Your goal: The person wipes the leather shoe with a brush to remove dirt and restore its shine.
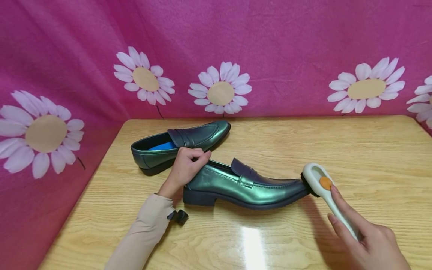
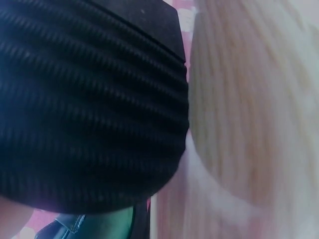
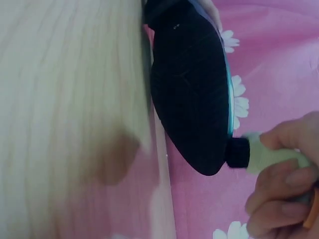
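My left hand (image 1: 189,165) grips the heel end of a shiny green loafer (image 1: 243,187), its fingers curled over the back of the opening. The shoe's ribbed black heel (image 2: 94,109) fills much of the left wrist view. In my right hand (image 1: 371,240) is a white-handled shoe brush (image 1: 317,180) with an orange button (image 1: 325,183). My index fingertip lies at the button. The dark bristles (image 3: 238,152) meet the shoe's toe, and the black sole (image 3: 189,84) faces the right wrist camera.
A matching loafer (image 1: 182,146) with a blue insole stands behind, toward the left of the wooden table (image 1: 371,150). A pink cloth (image 1: 270,37) with white daisies hangs along the back and left. A black strap piece (image 1: 179,216) is at the left sleeve's cuff.
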A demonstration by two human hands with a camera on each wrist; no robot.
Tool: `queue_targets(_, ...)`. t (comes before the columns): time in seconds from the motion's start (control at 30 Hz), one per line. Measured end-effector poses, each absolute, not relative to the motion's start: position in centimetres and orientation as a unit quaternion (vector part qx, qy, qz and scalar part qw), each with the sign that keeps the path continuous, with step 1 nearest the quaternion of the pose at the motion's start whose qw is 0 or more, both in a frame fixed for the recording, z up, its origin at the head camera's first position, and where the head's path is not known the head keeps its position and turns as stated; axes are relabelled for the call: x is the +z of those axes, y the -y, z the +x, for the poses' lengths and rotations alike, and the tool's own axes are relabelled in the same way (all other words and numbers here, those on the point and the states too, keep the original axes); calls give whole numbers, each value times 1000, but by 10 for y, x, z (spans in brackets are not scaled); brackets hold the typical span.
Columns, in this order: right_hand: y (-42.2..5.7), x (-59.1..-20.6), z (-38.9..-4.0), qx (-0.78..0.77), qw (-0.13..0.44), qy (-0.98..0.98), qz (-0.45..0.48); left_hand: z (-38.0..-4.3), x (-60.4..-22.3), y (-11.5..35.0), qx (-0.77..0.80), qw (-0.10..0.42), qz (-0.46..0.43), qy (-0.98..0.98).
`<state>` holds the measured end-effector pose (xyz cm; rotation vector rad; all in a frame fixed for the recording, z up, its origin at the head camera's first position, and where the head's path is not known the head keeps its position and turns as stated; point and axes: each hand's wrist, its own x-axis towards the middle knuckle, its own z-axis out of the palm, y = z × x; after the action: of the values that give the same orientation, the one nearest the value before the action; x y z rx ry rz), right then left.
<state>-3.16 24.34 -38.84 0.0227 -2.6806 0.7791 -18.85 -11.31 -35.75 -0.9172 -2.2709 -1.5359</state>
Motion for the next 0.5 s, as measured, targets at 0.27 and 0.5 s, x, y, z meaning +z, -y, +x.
queue_targets(0.27,-238,-387,-31,300,224,921,103,-188,-358,112,-520,132,-314,783)
queue_targets(0.5,-249,-388,-33,289,174,942,-6,-188,-358,112,-520,136,-312,783)
